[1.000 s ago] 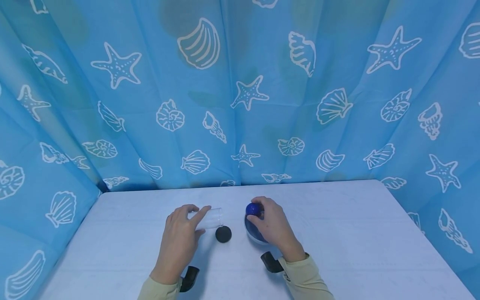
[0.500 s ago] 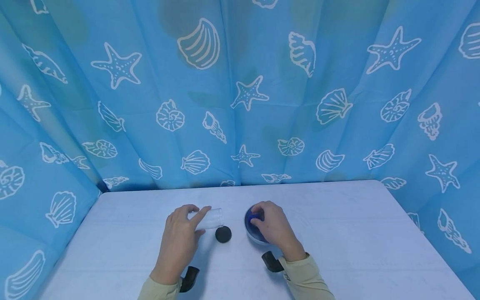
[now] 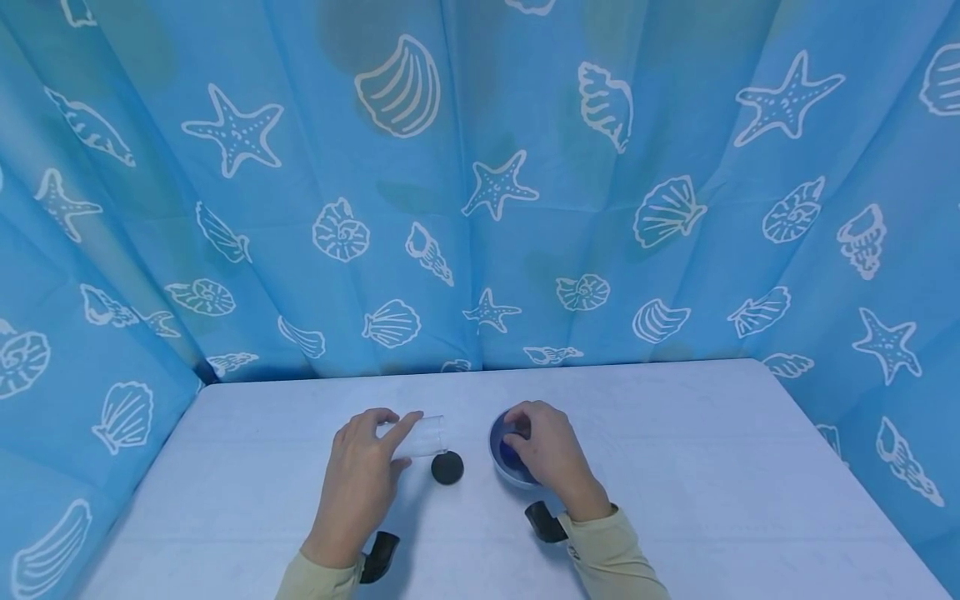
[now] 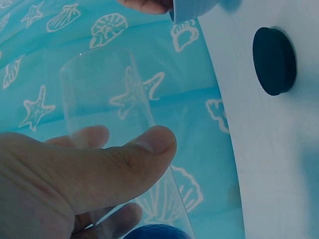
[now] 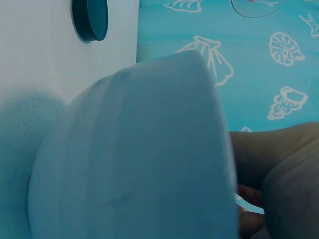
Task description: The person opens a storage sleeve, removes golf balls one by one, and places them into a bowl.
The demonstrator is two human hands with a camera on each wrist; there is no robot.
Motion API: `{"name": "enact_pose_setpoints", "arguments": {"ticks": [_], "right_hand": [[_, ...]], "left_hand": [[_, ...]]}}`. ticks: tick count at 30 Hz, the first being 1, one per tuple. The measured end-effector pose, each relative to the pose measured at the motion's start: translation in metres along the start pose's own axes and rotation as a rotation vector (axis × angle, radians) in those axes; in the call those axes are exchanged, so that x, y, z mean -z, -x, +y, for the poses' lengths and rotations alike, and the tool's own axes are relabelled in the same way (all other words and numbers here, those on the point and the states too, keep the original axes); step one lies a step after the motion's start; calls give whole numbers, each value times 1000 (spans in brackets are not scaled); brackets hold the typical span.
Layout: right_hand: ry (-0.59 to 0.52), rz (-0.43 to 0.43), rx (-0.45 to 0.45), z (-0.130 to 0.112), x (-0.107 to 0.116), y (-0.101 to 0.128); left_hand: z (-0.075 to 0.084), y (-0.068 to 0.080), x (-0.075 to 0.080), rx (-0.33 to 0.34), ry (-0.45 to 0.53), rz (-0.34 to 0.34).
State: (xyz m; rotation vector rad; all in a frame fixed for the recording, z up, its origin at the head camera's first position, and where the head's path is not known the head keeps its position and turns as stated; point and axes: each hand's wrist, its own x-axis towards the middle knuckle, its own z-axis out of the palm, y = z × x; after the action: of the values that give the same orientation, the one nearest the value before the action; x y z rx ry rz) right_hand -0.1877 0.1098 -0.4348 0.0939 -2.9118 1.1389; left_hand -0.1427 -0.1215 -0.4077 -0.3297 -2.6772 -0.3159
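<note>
On the worktop point(image 3: 675, 467), the left hand point(image 3: 358, 487) is curling its grip around a clear glass point(image 3: 423, 437) lying left of a black lid point(image 3: 447, 468), while the right hand point(image 3: 551, 454) is dipping curled fingers into the blue bowl point(image 3: 501, 454), whether pinching anything being unclear.

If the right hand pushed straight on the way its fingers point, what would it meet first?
The right hand reaches down into the blue bowl, fingers by the dark blue ball inside. It would likely meet that ball first, then the bowl's floor; depth is unclear.
</note>
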Motion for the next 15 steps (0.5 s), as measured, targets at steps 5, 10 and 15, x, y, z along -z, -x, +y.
{"name": "enact_pose_setpoints", "arguments": {"ticks": [5,10,15], "right_hand": [[-3,23,12,-1,1,0],[-23,53,34,-4,2,2],[-65,72,41,-9,2,4]], "left_hand": [[0,0,0,0,0,3],[-1,1,0,-4,-2,7],[0,1,-1,-10,-6,11]]}}
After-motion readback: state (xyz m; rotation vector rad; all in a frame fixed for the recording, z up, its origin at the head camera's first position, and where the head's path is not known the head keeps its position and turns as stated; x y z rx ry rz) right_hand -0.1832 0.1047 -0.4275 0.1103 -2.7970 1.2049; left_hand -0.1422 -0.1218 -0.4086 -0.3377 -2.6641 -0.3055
